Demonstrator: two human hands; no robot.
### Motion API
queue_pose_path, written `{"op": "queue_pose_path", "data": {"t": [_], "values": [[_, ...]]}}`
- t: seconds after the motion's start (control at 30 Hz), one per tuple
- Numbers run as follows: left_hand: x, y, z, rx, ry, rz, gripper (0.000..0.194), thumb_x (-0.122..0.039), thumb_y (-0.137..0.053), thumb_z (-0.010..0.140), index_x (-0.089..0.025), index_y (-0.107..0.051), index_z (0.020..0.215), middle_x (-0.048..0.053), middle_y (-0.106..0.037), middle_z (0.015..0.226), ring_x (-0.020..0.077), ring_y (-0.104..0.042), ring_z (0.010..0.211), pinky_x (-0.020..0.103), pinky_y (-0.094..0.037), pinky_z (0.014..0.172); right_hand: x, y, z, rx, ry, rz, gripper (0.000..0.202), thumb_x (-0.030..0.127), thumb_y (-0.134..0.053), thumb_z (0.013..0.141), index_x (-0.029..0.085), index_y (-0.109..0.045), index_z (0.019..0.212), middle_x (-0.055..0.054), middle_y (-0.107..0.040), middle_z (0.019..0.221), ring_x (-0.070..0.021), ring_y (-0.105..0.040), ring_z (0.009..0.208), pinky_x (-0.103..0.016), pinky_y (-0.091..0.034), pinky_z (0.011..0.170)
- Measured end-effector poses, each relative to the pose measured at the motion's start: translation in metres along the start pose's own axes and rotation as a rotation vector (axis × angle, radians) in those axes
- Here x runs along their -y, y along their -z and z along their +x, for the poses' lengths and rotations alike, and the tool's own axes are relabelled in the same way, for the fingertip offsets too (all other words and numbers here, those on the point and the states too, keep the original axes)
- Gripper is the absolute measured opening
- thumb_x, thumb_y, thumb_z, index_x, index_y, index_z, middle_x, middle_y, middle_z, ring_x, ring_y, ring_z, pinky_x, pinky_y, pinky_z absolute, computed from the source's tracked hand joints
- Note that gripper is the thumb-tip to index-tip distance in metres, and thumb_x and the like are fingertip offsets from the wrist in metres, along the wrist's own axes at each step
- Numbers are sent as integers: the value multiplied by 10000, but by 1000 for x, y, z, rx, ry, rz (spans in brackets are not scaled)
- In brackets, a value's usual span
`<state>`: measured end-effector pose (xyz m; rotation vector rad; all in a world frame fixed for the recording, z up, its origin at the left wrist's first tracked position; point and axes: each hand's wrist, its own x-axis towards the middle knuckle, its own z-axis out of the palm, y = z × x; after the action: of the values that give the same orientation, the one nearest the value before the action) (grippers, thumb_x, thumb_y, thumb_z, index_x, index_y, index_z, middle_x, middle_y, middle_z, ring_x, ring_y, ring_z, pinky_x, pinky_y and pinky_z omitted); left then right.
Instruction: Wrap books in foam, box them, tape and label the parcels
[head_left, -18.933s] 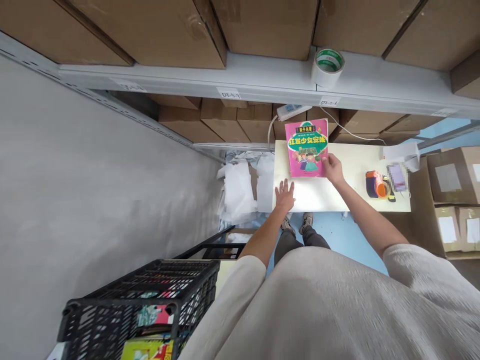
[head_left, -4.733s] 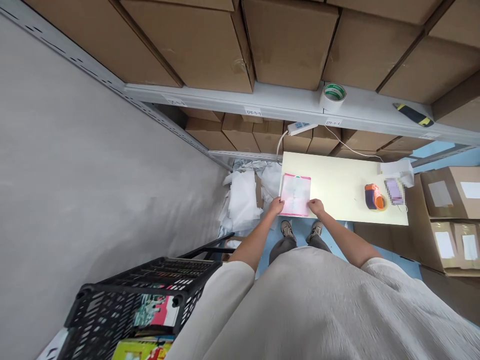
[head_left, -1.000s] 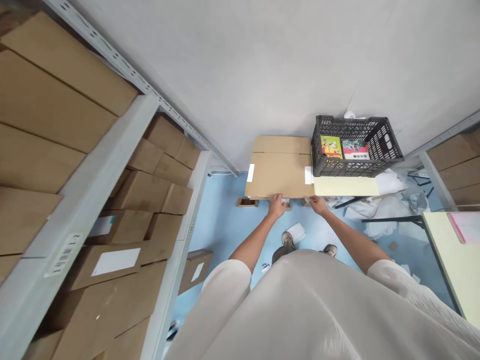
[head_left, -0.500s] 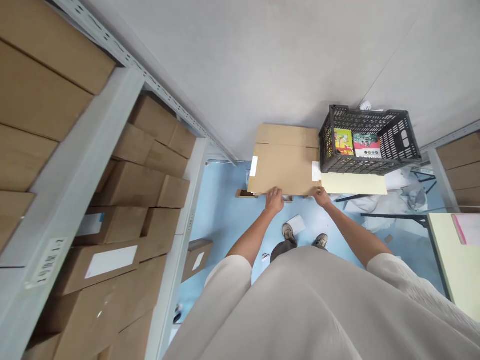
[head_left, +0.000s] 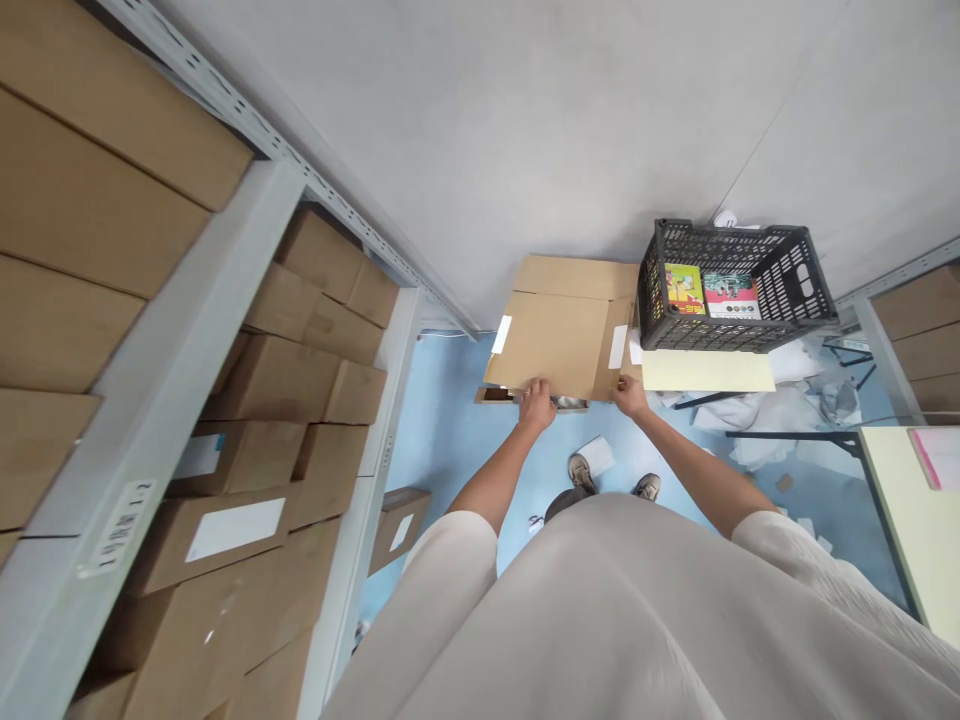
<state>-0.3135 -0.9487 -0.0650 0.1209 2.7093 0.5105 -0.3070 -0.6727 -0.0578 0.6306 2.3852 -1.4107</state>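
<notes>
A brown, creased cardboard sheet lies in front of me against the wall, with a white label near each side. My left hand is closed over its near edge, left of the sheet's right crease. At the near right corner, my right hand pinches the edge, and the right-hand strip of the sheet is bent along a crease. The undersides of the fingers are hidden. Just right of the sheet stands a black plastic crate holding a yellow booklet and a pink-and-teal booklet.
A pale yellow tabletop shows under the crate. Shelves of cardboard boxes rise on my left. Another table is at right. Plastic wrapping and a small open box sit low down on the blue floor.
The sheet has shifted slightly left and its right strip now bends along a crease. My right hand has moved a little left with the edge; my left hand also moved slightly left.
</notes>
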Motion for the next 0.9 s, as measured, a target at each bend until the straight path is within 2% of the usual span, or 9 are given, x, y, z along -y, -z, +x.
{"op": "queue_pose_path", "data": {"t": [0.13, 0.27, 0.37, 0.53, 0.73, 0.9], "values": [[7, 9, -8, -60, 21, 81, 635, -167, -525, 1004, -178, -475, 1636, 208, -451, 1736, 368, -453, 1593, 550, -418, 1289, 14, -9, -9, 38, 104, 96, 420, 374, -758, 801, 182, -763, 1175, -74, -835, 933, -275, -775, 879, -394, -652, 804], [8, 20, -13, -110, 14, 122, 683, -194, -508, 1033, -178, -405, 1709, 199, -436, 1760, 362, -445, 1602, 538, -407, 1299, 37, -4, -13, 79, 218, 227, 472, 486, -767, 823, 201, -770, 1200, -56, -828, 900, -279, -780, 920, -413, -650, 844], [5, 29, -16, -144, -36, 149, 724, -183, -490, 1038, -147, -348, 1746, 203, -415, 1778, 358, -433, 1609, 525, -396, 1307, 60, 8, -14, 122, 300, 343, 489, 560, -807, 803, 202, -791, 1135, -70, -833, 923, -291, -785, 962, -427, -636, 910], [-5, 50, -17, -227, -47, 195, 784, -86, -489, 992, -140, -333, 1758, 198, -410, 1782, 352, -445, 1594, 513, -382, 1303, 89, 41, -20, 151, 411, 373, 533, 643, -859, 771, 208, -818, 1075, -67, -841, 983, -301, -779, 1005, -428, -623, 927], [-22, 78, -31, -367, -115, 173, 759, -146, -619, 967, -182, -425, 1699, 180, -507, 1705, 366, -489, 1532, 513, -383, 1289, 91, 80, -36, 118, 485, 430, 600, 663, -878, 760, 190, -835, 1127, -89, -854, 1055, -319, -769, 1068, -473, -616, 976], [-45, 82, -55, -464, -136, 148, 657, -143, -665, 939, -200, -536, 1580, 182, -594, 1594, 368, -520, 1482, 533, -396, 1263, 77, 108, -55, 94, 541, 451, 666, 689, -890, 745, 194, -842, 1188, -87, -862, 1082, -325, -773, 1080, -499, -613, 1015]]}}
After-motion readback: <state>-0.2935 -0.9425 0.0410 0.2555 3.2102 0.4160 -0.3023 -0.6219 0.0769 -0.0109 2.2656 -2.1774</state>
